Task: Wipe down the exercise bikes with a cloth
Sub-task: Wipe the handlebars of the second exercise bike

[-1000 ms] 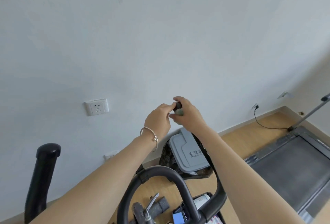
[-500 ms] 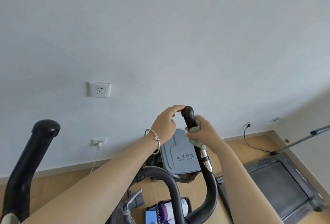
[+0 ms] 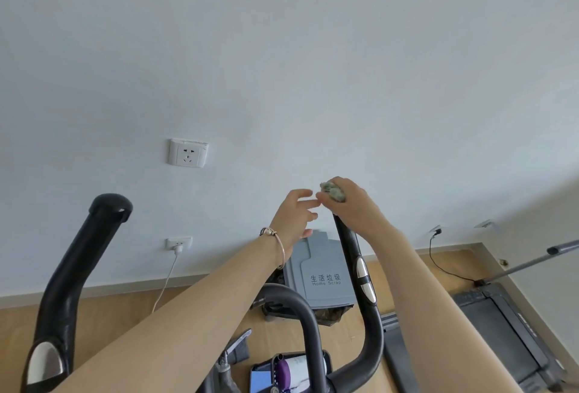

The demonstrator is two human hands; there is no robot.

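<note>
A: What takes up most of the view?

B: A pale painted wall (image 3: 282, 63). A black treadmill (image 3: 501, 336) lies low on the right.

A: And the bike?

B: The black exercise bike's right handlebar (image 3: 365, 314) stands upright at centre. Its left handlebar (image 3: 72, 273) stands well apart. A grey plastic bin lid (image 3: 326, 273) lies behind them.

A: The hands?

B: The right hand (image 3: 354, 208) curls its fingers round a crumpled pale green cloth (image 3: 333, 190) and holds it on the top end of the right handlebar. The left hand (image 3: 293, 217) is just beside it, fingers spread and holding nothing, with a thin metal bracelet (image 3: 280, 245) on the wrist.
</note>
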